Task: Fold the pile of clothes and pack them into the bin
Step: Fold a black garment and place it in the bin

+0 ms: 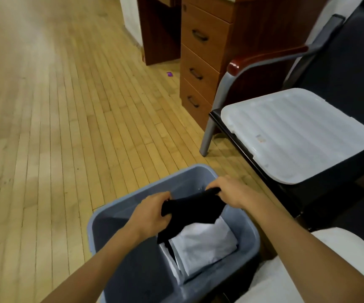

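A blue-grey plastic bin [120,217] stands on the wooden floor right in front of me. Inside, on its right side, lies a stack of folded white garments [205,243] with a dark edge showing between them. I hold a small folded black garment [194,209] over the bin, just above the white stack. My left hand [152,212] grips its left end and my right hand [229,191] grips its far right corner. The bin's left half shows only its dark bottom.
The bin's white ribbed lid [296,132] rests on the seat of a dark chair [227,84] at the right. A wooden drawer unit [200,55] stands behind it. A small purple scrap [169,74] lies on the floor. White fabric [286,278] covers my lap at lower right.
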Tool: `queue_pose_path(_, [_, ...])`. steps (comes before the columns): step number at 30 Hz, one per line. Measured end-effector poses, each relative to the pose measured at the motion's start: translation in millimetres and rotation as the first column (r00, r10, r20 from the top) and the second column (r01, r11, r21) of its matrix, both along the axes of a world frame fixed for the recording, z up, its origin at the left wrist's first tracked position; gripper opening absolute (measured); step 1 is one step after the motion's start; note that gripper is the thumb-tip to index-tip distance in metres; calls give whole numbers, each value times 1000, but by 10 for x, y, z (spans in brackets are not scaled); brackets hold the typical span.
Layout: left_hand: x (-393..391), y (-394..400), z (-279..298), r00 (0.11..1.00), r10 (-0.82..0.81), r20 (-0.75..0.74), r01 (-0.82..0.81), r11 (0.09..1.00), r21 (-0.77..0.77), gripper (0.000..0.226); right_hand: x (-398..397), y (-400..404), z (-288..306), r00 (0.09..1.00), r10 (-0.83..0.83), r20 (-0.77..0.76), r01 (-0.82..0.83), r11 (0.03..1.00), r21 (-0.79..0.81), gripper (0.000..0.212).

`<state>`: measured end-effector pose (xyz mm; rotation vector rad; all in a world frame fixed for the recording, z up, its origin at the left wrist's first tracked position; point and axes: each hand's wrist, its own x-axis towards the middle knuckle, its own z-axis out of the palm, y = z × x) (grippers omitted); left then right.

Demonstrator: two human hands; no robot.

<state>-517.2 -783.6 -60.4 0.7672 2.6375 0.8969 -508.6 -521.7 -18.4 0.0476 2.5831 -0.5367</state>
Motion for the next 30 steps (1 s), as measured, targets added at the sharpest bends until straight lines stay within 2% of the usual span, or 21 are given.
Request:
queue_pose_path(3, [138,67,-147,1000,-23,-7,23,997,-75,20,48,29,-3,999,36,24,-37,999,22,42])
queue_pose_path(5, [298,111,-322,993,-113,26,116,976,-183,26,186,76,-58,994,92,64,-97,993,74,39])
queue_pose_path(7, [488,142,-492,943,-278,182,320,907,-273,37,382,125,-142,947,213,239,-261,946,191,45])
queue_pose_path(9, [627,193,-601,855,-396,334,492,822,-286,47,552,218,-236,833,207,514,-365,903,228,57])
queue_pose_path(10, [639,228,-612,847,-410,338,506,815,-281,46,583,277,-260,784,174,596,-366,905,217,58])
queue_pose_path(11, [616,280,-601,864,-399,308,481,836,-265,41,584,342,-263,781,148,606,-329,923,199,53])
queue_pose_path(12, [567,334,-564,888,-374,268,437,868,-238,34,556,401,-244,826,113,552,-252,951,182,45])
queue_pose_path(14, [440,492,-434,921,-342,187,375,908,-185,23,542,533,-183,940,-4,342,-38,993,116,32])
queue_pose_path(15, [368,597,-351,930,-340,140,361,917,-169,19,547,593,-145,967,-52,249,38,997,62,29])
queue_pose_path(20, [119,1242,154,936,-349,-34,350,937,9,7,710,830,91,976,-209,-56,188,949,-251,20])
queue_pose_path(24, [264,2061,643,909,-407,-90,417,892,173,10,1173,1205,509,865,-425,-266,264,837,-480,17])
queue_pose_path(27, [624,2783,954,839,-519,-164,544,809,223,12,1772,1666,724,725,-602,-336,327,729,-601,18])
queue_pose_path(30, [1160,3541,1126,719,-677,-159,694,688,210,8,2603,2134,763,521,-781,-344,418,585,-695,19])
